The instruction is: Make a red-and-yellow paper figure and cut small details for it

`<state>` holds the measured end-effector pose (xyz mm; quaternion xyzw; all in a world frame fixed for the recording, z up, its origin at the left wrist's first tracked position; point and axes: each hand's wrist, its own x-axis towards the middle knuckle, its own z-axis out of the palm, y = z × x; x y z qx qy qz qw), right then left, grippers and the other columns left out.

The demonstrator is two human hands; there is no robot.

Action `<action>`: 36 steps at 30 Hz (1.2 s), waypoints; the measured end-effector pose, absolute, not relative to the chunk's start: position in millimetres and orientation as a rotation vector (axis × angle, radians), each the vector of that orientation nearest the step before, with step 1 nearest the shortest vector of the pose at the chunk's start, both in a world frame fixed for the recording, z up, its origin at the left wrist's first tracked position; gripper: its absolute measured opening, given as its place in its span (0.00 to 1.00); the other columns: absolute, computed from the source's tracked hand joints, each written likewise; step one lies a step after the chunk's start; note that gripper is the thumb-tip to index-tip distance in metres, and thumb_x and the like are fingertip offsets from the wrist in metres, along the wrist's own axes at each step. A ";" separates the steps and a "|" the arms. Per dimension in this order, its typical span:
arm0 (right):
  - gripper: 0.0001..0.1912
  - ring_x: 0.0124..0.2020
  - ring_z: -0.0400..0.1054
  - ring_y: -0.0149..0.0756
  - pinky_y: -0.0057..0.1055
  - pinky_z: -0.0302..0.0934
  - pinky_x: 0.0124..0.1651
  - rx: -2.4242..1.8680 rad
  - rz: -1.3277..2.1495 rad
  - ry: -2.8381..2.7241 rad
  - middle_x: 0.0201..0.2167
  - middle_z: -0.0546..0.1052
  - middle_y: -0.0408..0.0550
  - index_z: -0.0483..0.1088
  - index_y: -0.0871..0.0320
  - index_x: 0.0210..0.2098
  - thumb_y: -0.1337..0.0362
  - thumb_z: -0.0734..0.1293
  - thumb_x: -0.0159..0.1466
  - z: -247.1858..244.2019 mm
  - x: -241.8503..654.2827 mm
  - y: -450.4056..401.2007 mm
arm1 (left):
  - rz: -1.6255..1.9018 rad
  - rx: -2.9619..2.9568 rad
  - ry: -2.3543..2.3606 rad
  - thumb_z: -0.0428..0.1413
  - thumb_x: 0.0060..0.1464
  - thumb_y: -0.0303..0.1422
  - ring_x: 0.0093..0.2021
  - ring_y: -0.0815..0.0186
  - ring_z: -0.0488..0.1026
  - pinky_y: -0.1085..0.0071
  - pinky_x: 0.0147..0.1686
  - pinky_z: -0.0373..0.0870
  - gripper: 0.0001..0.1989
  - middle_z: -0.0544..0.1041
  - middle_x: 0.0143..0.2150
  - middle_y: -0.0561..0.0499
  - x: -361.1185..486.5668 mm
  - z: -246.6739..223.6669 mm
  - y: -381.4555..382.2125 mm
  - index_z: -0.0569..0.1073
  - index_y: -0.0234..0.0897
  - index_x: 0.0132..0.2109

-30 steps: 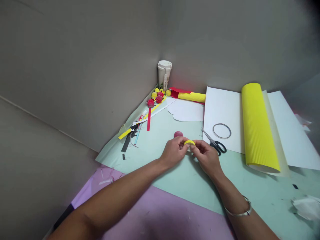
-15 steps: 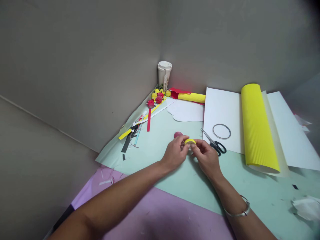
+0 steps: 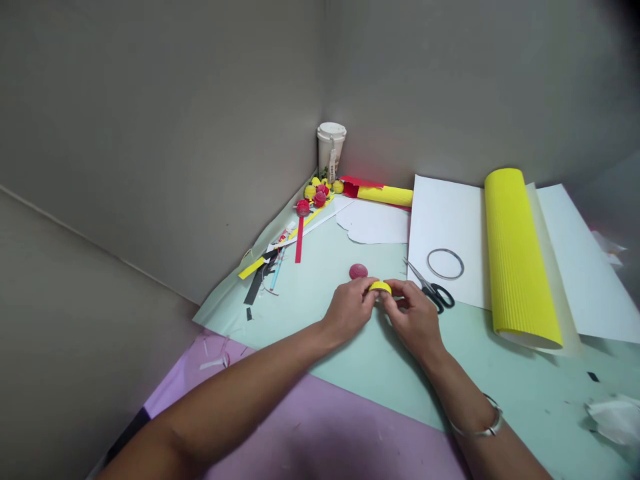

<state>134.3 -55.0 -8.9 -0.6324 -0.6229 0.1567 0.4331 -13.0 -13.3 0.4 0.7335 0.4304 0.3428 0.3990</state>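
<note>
Between the fingertips of both hands is a small round coil of yellow corrugated paper (image 3: 380, 287), its ribbed edge facing up and away from me. My left hand (image 3: 350, 308) pinches it from the left, and my right hand (image 3: 413, 315) grips its right side. The fingers partly cover its underside. Just beyond my left fingertips a round dark-pink paper disc (image 3: 359, 271) lies on the pale green sheet (image 3: 320, 280). To the right of my right hand, black-handled scissors (image 3: 434, 293) rest partly on white paper, blades pointing away to the left.
A grey ring (image 3: 445, 264) lies on white card (image 3: 450, 213). A large yellow corrugated roll (image 3: 523, 260) stretches along the right. Red and yellow paper balls (image 3: 319, 195), paper strips (image 3: 257, 283) and a lidded white cup (image 3: 331, 150) occupy the back left corner. Crumpled white paper (image 3: 617, 419) lies front right.
The yellow coil has tilted slightly in my fingers, showing more of its ribbed edge. More of the dark-pink disc shows beyond my left hand. The view has shifted slightly.
</note>
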 end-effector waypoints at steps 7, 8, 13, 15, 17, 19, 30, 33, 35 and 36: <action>0.10 0.32 0.72 0.36 0.34 0.70 0.35 -1.584 0.354 -1.564 0.36 0.78 0.48 0.73 0.55 0.41 0.59 0.64 0.64 -9.3 132.7 -54.6 | 0.860 1.874 1.067 0.50 0.59 0.27 0.43 0.63 0.76 0.70 0.46 0.69 0.14 0.81 0.43 0.50 -13.4 -0.6 -11.5 0.78 0.39 0.48; 0.10 0.32 0.72 0.36 0.34 0.70 0.36 -1.583 0.352 -1.565 0.36 0.78 0.48 0.74 0.55 0.41 0.59 0.64 0.64 -9.2 132.4 -54.7 | 0.857 1.879 1.066 0.50 0.59 0.27 0.43 0.63 0.76 0.70 0.45 0.69 0.14 0.81 0.43 0.50 -13.5 -0.7 -11.3 0.78 0.39 0.47; 0.09 0.33 0.72 0.37 0.34 0.71 0.37 -1.593 0.349 -1.555 0.35 0.78 0.48 0.74 0.55 0.40 0.59 0.64 0.64 -9.1 131.7 -55.0 | 0.847 1.913 1.074 0.50 0.60 0.27 0.42 0.62 0.76 0.69 0.45 0.69 0.13 0.81 0.42 0.50 -13.9 -0.6 -11.2 0.78 0.39 0.46; 0.09 0.32 0.72 0.37 0.35 0.71 0.37 -1.597 0.361 -1.549 0.35 0.78 0.48 0.74 0.54 0.40 0.58 0.64 0.64 -8.9 131.3 -55.2 | 0.845 1.927 1.087 0.50 0.60 0.27 0.42 0.63 0.76 0.69 0.46 0.69 0.13 0.81 0.42 0.50 -14.0 0.1 -12.0 0.78 0.39 0.46; 0.10 0.33 0.72 0.37 0.35 0.71 0.38 -1.596 0.387 -1.532 0.36 0.78 0.49 0.74 0.55 0.40 0.58 0.65 0.64 -8.0 130.6 -55.3 | 0.847 1.922 1.111 0.51 0.59 0.28 0.42 0.63 0.76 0.69 0.46 0.70 0.12 0.81 0.43 0.49 -13.6 1.0 -13.3 0.77 0.38 0.46; 0.11 0.34 0.73 0.38 0.35 0.71 0.38 -1.596 0.433 -1.486 0.37 0.78 0.50 0.74 0.55 0.40 0.58 0.65 0.63 -6.9 129.7 -55.5 | 0.861 1.894 1.144 0.51 0.59 0.28 0.43 0.62 0.76 0.68 0.46 0.70 0.12 0.81 0.44 0.49 -12.6 1.7 -15.0 0.77 0.38 0.47; 0.15 0.37 0.74 0.37 0.33 0.71 0.36 -1.582 0.452 -1.444 0.41 0.77 0.51 0.72 0.58 0.46 0.58 0.66 0.62 -8.3 130.0 -55.1 | 0.882 1.753 1.167 0.52 0.60 0.29 0.43 0.63 0.78 0.69 0.45 0.72 0.12 0.81 0.45 0.49 -11.0 -1.3 -16.7 0.74 0.38 0.49; 0.11 0.36 0.73 0.36 0.32 0.71 0.35 -1.570 0.325 -1.524 0.38 0.77 0.50 0.73 0.58 0.43 0.61 0.65 0.63 -9.1 129.3 -55.3 | 0.875 1.826 1.171 0.51 0.60 0.29 0.44 0.62 0.78 0.68 0.46 0.71 0.13 0.81 0.45 0.49 -11.9 -2.4 -16.7 0.75 0.38 0.50; 0.10 0.34 0.73 0.35 0.32 0.71 0.35 -1.569 0.285 -1.543 0.37 0.77 0.49 0.74 0.58 0.41 0.62 0.65 0.63 -9.7 128.6 -55.2 | 0.877 1.850 1.168 0.51 0.60 0.29 0.44 0.62 0.78 0.69 0.46 0.71 0.13 0.81 0.45 0.49 -12.0 -3.2 -16.8 0.75 0.38 0.50; 0.09 0.33 0.73 0.34 0.31 0.72 0.35 -1.570 0.273 -1.545 0.36 0.77 0.49 0.74 0.58 0.41 0.63 0.65 0.63 -9.9 128.3 -55.2 | 0.876 1.858 1.169 0.51 0.60 0.29 0.44 0.62 0.78 0.69 0.46 0.71 0.14 0.81 0.45 0.49 -12.0 -3.6 -16.8 0.76 0.38 0.50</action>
